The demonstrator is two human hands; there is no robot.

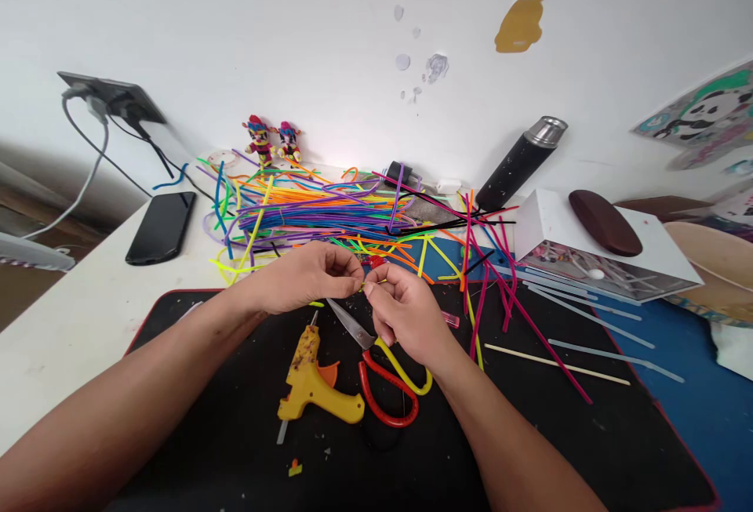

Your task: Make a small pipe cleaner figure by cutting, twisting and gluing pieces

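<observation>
Above the black mat, my left hand and my right hand meet fingertip to fingertip, both pinched. A thin bit of yellow-green pipe cleaner shows between them; the fingers cover most of it. Just behind the right fingers is a small red piece, partly hidden. Scissors with one red and one yellow handle loop lie under my right hand, blades slightly apart. To their left rests a yellow hot glue gun with an orange trigger, nozzle pointing away from me.
Behind my hands spreads a pile of colourful pipe cleaners. Clear glue sticks and a wooden stick lie at right. Around stand a black flask, a white box, two small figures and a phone.
</observation>
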